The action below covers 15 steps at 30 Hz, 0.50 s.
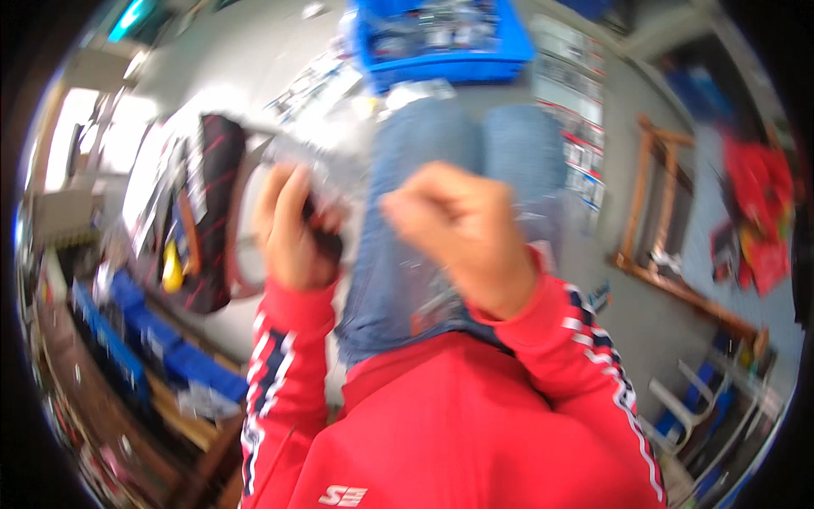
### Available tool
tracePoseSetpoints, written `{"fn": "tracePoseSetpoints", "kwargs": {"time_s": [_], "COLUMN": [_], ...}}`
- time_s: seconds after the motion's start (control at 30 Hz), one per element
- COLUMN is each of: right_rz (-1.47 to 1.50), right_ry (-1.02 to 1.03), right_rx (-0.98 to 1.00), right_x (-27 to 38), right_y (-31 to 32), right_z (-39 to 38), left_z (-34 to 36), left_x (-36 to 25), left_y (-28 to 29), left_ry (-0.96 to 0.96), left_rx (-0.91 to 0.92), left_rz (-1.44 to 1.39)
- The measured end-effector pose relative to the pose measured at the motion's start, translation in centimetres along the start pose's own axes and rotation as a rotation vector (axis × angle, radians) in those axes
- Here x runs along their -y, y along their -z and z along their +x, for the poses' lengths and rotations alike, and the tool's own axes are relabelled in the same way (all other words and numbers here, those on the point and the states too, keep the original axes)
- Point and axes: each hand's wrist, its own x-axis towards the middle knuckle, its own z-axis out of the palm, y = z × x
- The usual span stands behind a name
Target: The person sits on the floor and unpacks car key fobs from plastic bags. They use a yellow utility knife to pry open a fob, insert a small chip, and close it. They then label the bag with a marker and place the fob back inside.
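Observation:
My left hand (287,233) is curled round a small dark object (327,231) with reddish parts, too blurred to name. Clear plastic film (318,165) shows just beyond its fingers; I cannot tell whether the hand holds it. To the right, above my jeans (424,153), my right hand (466,233) is closed with thumb and fingers pressed together. Whatever it may hold is hidden. On my lap, between the two forearms, lies a clear plastic bag (428,297) with small reddish and pale bits in it.
Beyond my knees stands a blue crate (441,72) full of small packed items. A dark padded seat (216,212) with tools, one yellow-handled, is at the left. Printed cards (581,127) lie right of my knees. Farther right is a wooden frame (644,204); blue bins (170,339) stand lower left.

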Motion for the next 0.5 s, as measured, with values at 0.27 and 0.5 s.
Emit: {"fn": "tracePoseSetpoints", "kwargs": {"time_s": [0.27,0.5], "right_rz": [0.283,0.695], "right_ry": [-0.297,-0.484], "right_rx": [0.055,0.130], "right_x": [-1.6,-1.4], "right_y": [-2.5,-0.7], "right_z": [0.0,-1.1], "left_z": [0.5,1.5], "left_x": [1.8,-1.1], "left_y": [-3.0,-1.7], "left_ry": [0.135,-0.529], "left_rx": [0.041,-0.034], "left_rz": [-0.461,0.357]}}
